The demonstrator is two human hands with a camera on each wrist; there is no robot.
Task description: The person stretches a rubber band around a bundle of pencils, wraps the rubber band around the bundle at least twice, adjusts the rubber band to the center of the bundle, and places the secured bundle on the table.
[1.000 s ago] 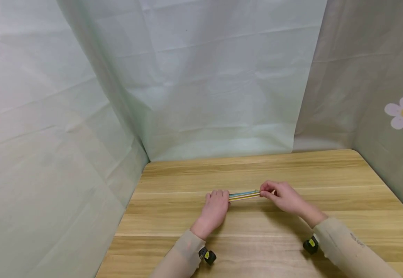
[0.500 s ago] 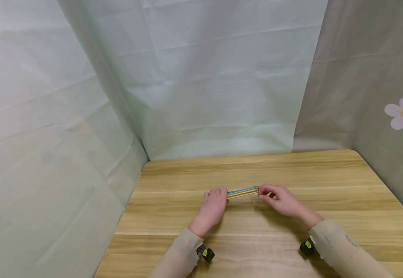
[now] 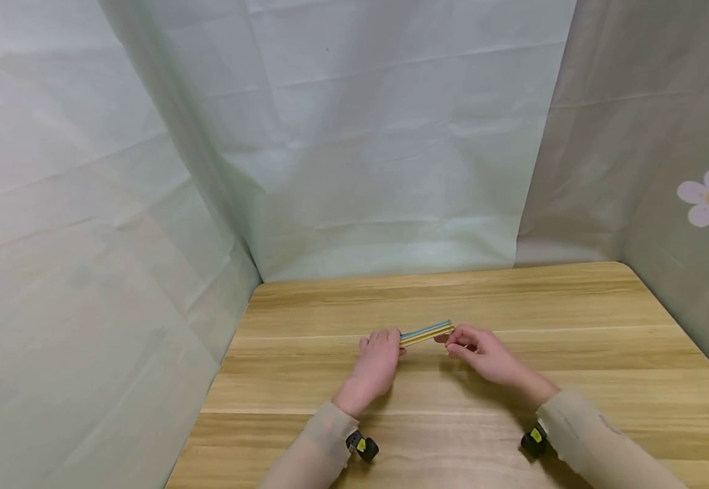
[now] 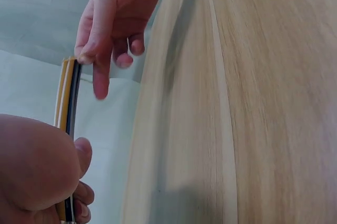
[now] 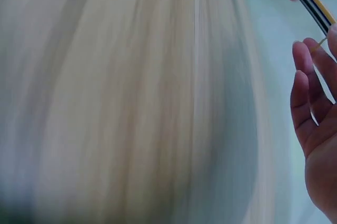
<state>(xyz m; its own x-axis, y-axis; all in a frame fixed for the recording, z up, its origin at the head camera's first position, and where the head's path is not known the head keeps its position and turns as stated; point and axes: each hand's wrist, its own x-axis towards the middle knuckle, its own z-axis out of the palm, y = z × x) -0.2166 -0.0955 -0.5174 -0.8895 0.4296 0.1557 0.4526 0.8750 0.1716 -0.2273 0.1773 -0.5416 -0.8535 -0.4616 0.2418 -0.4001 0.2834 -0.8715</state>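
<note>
A small bundle of pencils (image 3: 426,333), striped blue, white, yellow and dark, is held above the tabletop in the head view. My left hand (image 3: 376,363) grips its left end; the thumb and curled fingers wrap round the pencils (image 4: 67,95) in the left wrist view. At the other end, my right hand (image 3: 485,353) has its thumb and forefinger close together. They pinch a thin yellowish band (image 5: 319,45), like a rubber band, which runs to the pencil ends in the right wrist view. Part of this band is hidden by the fingers.
The wooden table (image 3: 305,309) extends around both hands. Pale cloth (image 3: 379,170) hangs behind it, with more cloth on both sides. A dark camera (image 3: 363,446) is strapped at the left wrist and another camera (image 3: 534,441) at the right.
The right end of the pencil bundle has risen, so it tilts more. My right hand has moved slightly left, its fingers now just below the pencil ends. My left hand barely shifted, keeping its grip.
</note>
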